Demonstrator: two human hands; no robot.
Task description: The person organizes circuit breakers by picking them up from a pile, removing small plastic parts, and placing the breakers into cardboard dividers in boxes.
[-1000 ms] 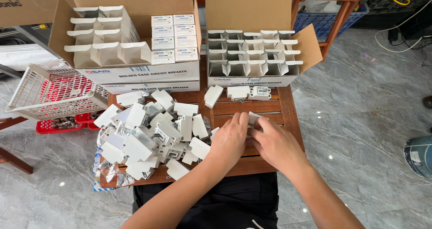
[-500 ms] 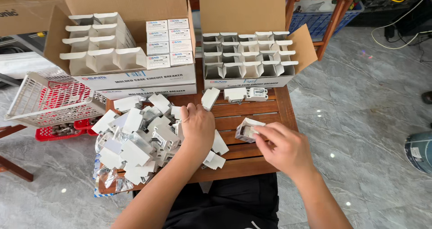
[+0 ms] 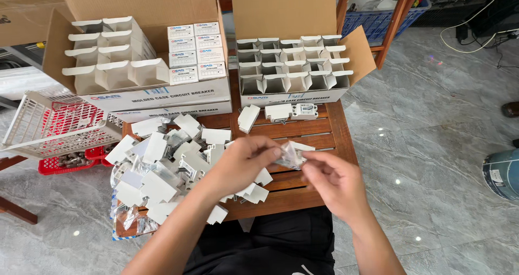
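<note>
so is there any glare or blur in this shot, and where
Head view: small bright glints on the polished stone floor; both hands, left hand and right hand, are slightly motion-blurred around the small plastic packet; cartons stay sharp under soft, even light.

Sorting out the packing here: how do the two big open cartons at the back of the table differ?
The left carton holds large folded white inserts plus a stack of small closed boxes; the right carton holds only a grid of smaller open-topped white compartments. The left carton is wider than the right carton. Both are brown cardboard with white fronts, flaps raised.
</note>
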